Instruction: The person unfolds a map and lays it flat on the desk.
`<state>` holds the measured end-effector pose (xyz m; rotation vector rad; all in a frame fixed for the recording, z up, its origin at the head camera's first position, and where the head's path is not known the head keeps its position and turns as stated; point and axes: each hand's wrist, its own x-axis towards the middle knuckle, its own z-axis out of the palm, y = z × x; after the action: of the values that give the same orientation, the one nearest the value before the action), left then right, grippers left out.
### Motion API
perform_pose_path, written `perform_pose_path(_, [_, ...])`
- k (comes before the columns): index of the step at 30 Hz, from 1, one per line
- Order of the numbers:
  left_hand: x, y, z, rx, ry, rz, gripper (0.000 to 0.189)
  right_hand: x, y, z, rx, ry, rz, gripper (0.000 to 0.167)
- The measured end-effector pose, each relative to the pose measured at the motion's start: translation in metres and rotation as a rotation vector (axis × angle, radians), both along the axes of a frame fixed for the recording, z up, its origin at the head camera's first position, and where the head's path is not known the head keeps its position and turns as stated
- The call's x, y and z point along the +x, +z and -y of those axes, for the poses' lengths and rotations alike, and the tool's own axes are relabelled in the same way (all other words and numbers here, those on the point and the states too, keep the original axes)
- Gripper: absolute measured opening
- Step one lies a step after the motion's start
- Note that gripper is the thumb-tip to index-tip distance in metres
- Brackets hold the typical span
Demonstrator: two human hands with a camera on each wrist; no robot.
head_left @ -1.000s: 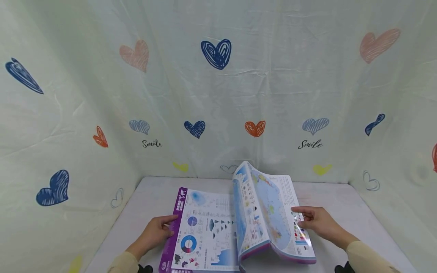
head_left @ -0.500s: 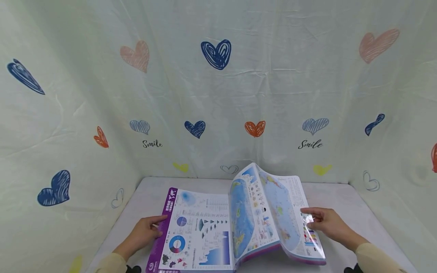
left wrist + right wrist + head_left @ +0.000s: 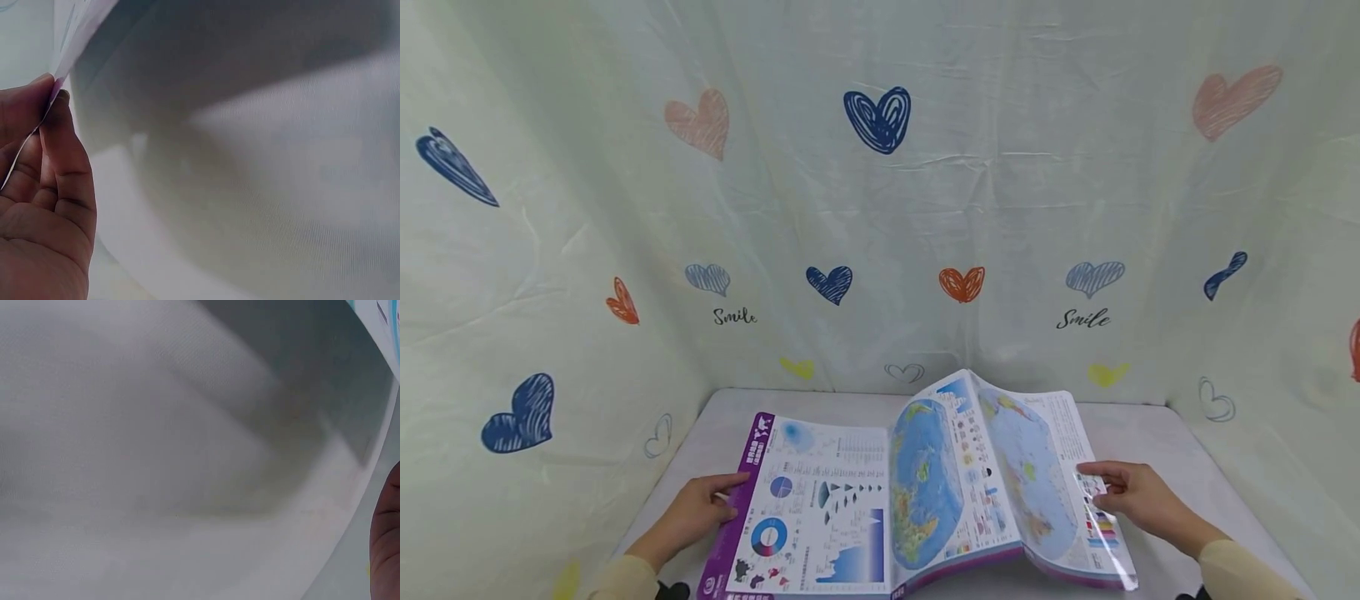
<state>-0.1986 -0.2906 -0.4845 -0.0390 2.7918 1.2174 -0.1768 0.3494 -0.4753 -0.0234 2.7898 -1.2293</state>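
Map: folding map (image 3: 925, 492), 6 o'clock in head view, over white table (image 3: 1161, 429), three panels showing.
9 o'clock panel: white, printed charts, purple strip (image 3: 721, 557) down its outer edge.
Other two panels: blue oval map prints; crease between them stands up as a ridge, high end toward 12.
Left grip: left hand (image 3: 691, 510) at map's 9 o'clock, thumb and finger pinching the purple strip's edge. Left wrist view agrees.
Right grip: right hand (image 3: 1138, 498) at map's 3 o'clock, thumb and fingers pinching that panel's outer edge. Right wrist view catches only part of the hand.
Backdrop: pale curtain (image 3: 880, 208), printed hearts, "Smile" twice.
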Motion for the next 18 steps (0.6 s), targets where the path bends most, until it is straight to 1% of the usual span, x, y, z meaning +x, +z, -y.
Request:
perform_pose_path(3, [0.000,0.001,0.006,-0.004,0.003,0.002,0.050,0.001,0.000,-0.006,0.051,0.004,-0.005,0.045])
perform_pose_path(6, [0.000,0.002,0.012,-0.016,-0.009,-0.003,0.051,0.002,-0.002,-0.012,0.082,0.024,-0.020,0.044])
perform_pose_path(10, [0.001,0.005,0.018,-0.037,-0.009,0.000,0.051,0.003,-0.004,-0.020,0.088,0.042,-0.017,0.044])
perform_pose_path(13, [0.001,0.006,0.021,-0.043,0.006,0.015,0.051,0.004,-0.006,-0.024,0.110,0.038,-0.008,0.044])
perform_pose_path(16, [0.000,0.006,0.026,-0.044,0.006,0.026,0.051,0.006,-0.009,-0.030,0.123,0.048,-0.028,0.043])
perform_pose_path(18, [0.000,0.005,0.029,-0.044,0.005,0.027,0.051,0.007,-0.013,-0.033,0.121,0.070,-0.045,0.043])
